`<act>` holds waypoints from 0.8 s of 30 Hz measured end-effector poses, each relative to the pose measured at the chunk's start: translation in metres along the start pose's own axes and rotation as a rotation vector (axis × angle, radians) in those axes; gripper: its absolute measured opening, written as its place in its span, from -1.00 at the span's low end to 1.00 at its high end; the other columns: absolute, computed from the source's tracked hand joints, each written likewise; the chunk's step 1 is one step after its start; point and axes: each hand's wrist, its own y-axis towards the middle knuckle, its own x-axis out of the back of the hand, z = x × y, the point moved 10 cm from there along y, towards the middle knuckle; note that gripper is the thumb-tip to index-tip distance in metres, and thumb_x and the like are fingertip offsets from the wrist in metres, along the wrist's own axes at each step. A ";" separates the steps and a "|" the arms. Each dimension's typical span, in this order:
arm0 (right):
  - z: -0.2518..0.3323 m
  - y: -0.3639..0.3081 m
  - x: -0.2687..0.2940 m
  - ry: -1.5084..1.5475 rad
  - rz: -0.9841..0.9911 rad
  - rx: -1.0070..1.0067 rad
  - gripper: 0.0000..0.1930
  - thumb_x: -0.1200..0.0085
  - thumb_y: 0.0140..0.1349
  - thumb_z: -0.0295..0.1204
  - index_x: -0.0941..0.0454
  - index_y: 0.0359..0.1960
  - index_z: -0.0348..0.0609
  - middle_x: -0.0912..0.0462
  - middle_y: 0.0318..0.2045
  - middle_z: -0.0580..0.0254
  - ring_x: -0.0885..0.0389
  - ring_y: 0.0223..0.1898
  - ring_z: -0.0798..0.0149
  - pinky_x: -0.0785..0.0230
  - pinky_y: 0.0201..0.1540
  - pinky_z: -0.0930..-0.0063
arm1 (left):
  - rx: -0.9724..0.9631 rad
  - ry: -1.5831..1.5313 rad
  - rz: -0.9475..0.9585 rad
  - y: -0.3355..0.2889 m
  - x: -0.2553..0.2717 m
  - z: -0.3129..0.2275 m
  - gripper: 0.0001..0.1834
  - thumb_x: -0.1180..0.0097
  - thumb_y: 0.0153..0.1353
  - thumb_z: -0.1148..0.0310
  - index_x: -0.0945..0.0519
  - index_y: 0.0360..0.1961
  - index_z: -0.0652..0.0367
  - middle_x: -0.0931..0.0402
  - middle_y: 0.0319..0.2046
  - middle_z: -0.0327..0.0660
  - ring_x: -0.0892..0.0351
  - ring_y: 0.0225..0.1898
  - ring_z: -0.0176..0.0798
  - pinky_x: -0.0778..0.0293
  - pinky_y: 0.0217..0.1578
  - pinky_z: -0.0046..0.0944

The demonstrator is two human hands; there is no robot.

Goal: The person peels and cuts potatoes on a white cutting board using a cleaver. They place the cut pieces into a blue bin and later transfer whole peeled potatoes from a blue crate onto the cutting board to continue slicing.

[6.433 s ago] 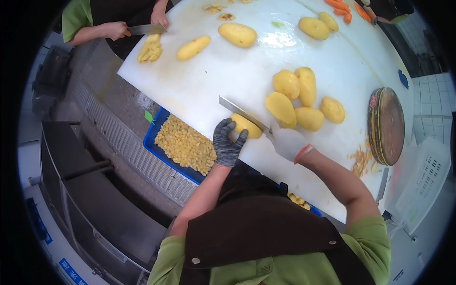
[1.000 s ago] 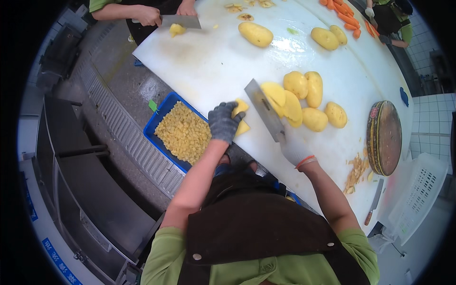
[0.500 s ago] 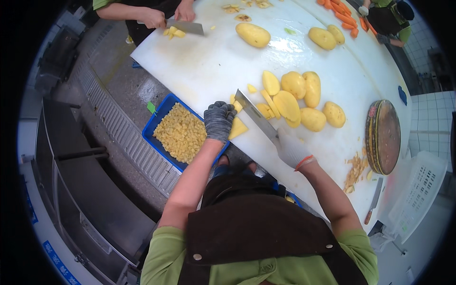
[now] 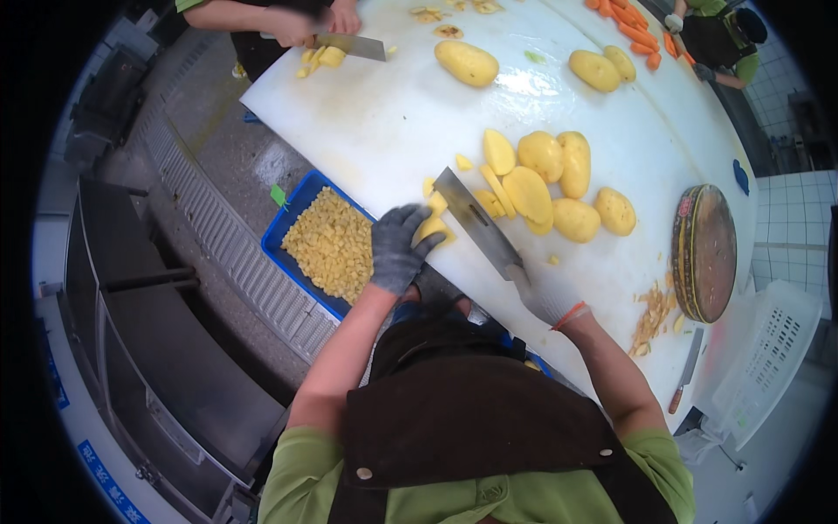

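Observation:
My right hand (image 4: 552, 295), in a white glove with an orange cuff edge, is closed round the handle of a cleaver (image 4: 478, 224). Its broad blade lies slanted over the white table. Just left of the blade, my left hand (image 4: 398, 246) in a grey glove has thumb and fingers around cut potato pieces (image 4: 434, 230) at the table edge. Right of the blade lie potato slices (image 4: 527, 194) and several whole peeled potatoes (image 4: 575, 220). A blue crate (image 4: 272, 237) of diced potato (image 4: 328, 240) stands below the edge, beside my left hand.
At the far left a co-worker's hand (image 4: 292, 28) holds another cleaver (image 4: 353, 45) over potato pieces. Carrots (image 4: 642, 37) lie far right near a second person. A round chopping block (image 4: 704, 253), peelings (image 4: 650, 319), a knife (image 4: 690, 367) and a white basket (image 4: 764, 358) are at the right.
My left hand has loosened from a curled grip, its thumb now stretched round the pieces. My right hand and the cleaver have shifted slightly right and nearer me. The co-worker's cleaver moved a little right.

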 end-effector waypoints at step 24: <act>0.000 0.024 -0.018 0.002 0.017 0.087 -0.71 0.14 0.32 -0.29 -0.35 -0.17 -0.33 -0.58 -0.42 -0.30 -0.57 -0.31 -0.26 -0.37 -0.23 -0.03 | 0.192 0.031 0.016 -0.017 -0.007 0.031 -0.56 -0.41 -0.13 0.20 -0.63 -0.22 0.18 -0.59 -0.25 -0.07 -0.56 -0.26 0.01 -0.46 -0.12 -0.09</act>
